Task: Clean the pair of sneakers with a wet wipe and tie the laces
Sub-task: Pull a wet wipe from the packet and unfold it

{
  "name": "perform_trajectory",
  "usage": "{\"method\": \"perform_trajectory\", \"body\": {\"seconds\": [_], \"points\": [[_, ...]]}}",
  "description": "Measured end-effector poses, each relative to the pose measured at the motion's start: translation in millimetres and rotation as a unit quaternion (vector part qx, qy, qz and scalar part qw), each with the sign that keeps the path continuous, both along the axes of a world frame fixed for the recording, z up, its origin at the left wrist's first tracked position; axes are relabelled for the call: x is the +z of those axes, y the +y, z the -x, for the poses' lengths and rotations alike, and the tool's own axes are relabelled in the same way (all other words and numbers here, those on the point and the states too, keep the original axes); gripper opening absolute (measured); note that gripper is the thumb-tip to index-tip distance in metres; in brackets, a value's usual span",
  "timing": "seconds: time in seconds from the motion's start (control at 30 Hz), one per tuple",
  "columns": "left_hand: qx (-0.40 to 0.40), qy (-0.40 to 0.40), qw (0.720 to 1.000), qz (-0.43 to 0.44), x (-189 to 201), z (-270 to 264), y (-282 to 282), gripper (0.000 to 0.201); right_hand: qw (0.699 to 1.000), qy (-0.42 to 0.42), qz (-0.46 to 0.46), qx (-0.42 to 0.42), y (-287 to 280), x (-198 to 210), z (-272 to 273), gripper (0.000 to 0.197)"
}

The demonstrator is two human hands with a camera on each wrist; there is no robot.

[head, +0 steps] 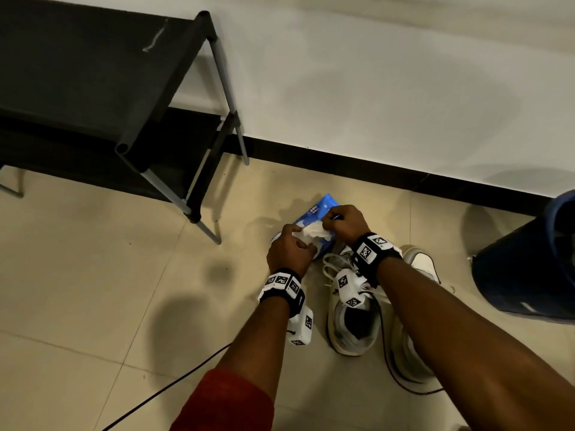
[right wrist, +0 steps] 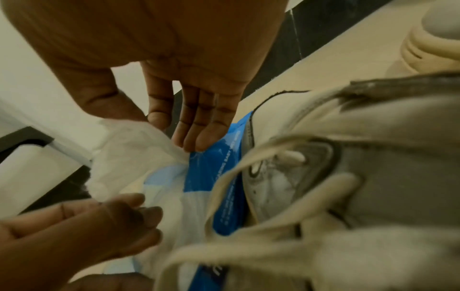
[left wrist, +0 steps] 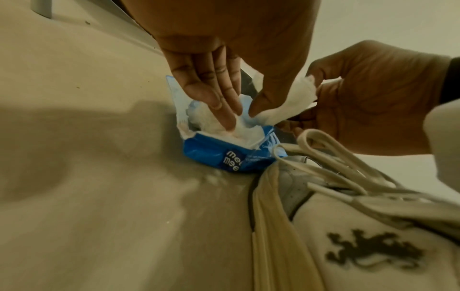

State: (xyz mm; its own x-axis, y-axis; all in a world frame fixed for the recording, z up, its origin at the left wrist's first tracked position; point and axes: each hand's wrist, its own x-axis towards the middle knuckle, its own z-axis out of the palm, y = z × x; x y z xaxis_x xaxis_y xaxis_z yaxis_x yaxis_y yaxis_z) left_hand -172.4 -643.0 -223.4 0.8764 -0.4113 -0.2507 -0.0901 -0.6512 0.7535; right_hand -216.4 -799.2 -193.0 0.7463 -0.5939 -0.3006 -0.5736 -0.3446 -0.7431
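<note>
Beige tiled floor (head: 93, 275) against a white wall with a black skirting; black shoe rack (head: 93, 88) at left. Both hands, left hand (head: 287, 253) and right hand (head: 343, 223), pinch one wet wipe (head: 314, 231) above its blue packet (head: 314, 209), just beyond the sneakers (head: 354, 312); forearms partly hide the right-hand shoe.

The blue wipes pack (left wrist: 211, 157), which lay on the floor just beyond the sneaker toes, carried white lettering that read "mee mee" in two stacked lines; the left wrist view cut off the last letter of the upper line. Smaller white print ran along the pack's side (right wrist: 224, 157), too blurred to read.
</note>
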Motion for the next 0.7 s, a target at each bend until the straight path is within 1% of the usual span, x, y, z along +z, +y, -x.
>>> {"method": "perform_trajectory", "body": {"seconds": [0.1, 0.17, 0.23, 0.3, 0.33, 0.37, 0.4, 0.43, 0.5, 0.53, 0.57, 0.6, 0.63, 0.7], "points": [[0.012, 0.013, 1.0, 0.008, -3.2, 2.0, -0.8, 0.036, 0.998, -0.029, -0.055, 0.005, -1.0, -1.6, 4.9, 0.012], [0.017, 0.012, 1.0, 0.013, -3.6, 1.3, -2.9, 0.029, 0.996, -0.037, -0.079, 0.016, -1.8, -1.8, 7.3, 0.007], [0.038, 0.044, 0.998, 0.031, -5.1, -1.8, -5.3, 0.021, 0.993, -0.037, -0.104, 0.036, -1.5, 1.4, 9.0, 0.008], [0.093, 0.101, 0.988, 0.071, -9.4, -9.2, -6.3, 0.036, 0.99, -0.02, -0.102, 0.092, 3.3, 8.8, 9.6, 0.011], [0.128, 0.15, 0.975, 0.099, -9.4, -11.8, -6.5, 0.046, 0.989, -0.004, -0.083, 0.125, 7.0, 13.1, 10.2, 0.012], [0.157, 0.214, 0.956, 0.124, -7.5, -13.3, -6.6, 0.054, 0.987, 0.012, -0.061, 0.15, 9.9, 16.6, 11.7, 0.014], [0.165, 0.268, 0.938, 0.143, -5.2, -13.8, -6.1, 0.056, 0.985, 0.021, -0.04, 0.167, 12.7, 18.9, 14.2, 0.016], [0.147, 0.283, 0.936, 0.15, -3.1, -15.4, -5.9, 0.052, 0.982, 0.018, -0.021, 0.185, 14.4, 21.0, 15.6, 0.018], [0.061, 0.26, 0.953, 0.145, 2.7, -13.3, -2.3, 0.039, 0.98, -0.001, 0.003, 0.199, 15.4, 19.8, 20.8, 0.018], [0.026, 0.22, 0.967, 0.128, 2.9, -12.8, 1.1, 0.036, 0.982, -0.005, 0.012, 0.188, 15.4, 19.2, 22.2, 0.017], [0.012, 0.168, 0.98, 0.103, 0.1, -13.4, 5.4, 0.035, 0.986, -0.005, 0.02, 0.167, 14.7, 20.2, 24.0, 0.017], [0.013, 0.128, 0.988, 0.089, 2.8, -12.4, 10.9, 0.032, 0.99, 0.0, 0.024, 0.14, 14.9, 22.2, 25.2, 0.014], [0.03, 0.106, 0.99, 0.089, 6.2, -11.3, 16.6, 0.028, 0.994, 0.003, 0.023, 0.11, 15.8, 25.0, 26.8, 0.012], [0.054, 0.087, 0.988, 0.112, 16.8, -9.2, 29.5, 0.02, 0.999, -0.009, -0.002, 0.05, 20.8, 29.1, 35.2, 0.015]]}}
